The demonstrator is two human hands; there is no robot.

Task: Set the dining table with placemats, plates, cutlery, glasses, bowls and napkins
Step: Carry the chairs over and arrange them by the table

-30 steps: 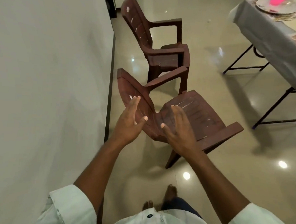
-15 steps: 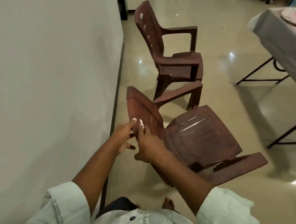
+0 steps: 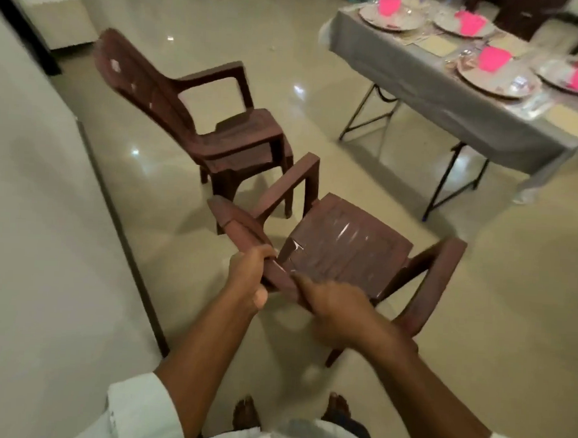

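Note:
A brown plastic armchair [image 3: 346, 252] stands just in front of me, its backrest top toward me. My left hand [image 3: 249, 280] grips the top edge of the backrest, fingers curled over it. My right hand [image 3: 334, 310] holds the same edge a little to the right, blurred. At the upper right the dining table [image 3: 422, 81] under a grey cloth carries plates [image 3: 499, 79], pink napkins [image 3: 493, 57], beige placemats [image 3: 437, 45] and glasses.
A second brown armchair [image 3: 202, 114] stands behind the first, near the white wall [image 3: 28, 238] on my left. The table's black folding legs [image 3: 450, 180] stand on glossy beige tiles. My bare feet show at the bottom.
Both hands went from open in the air to the backrest top and now grip it. The view has swung right, bringing the set table into sight.

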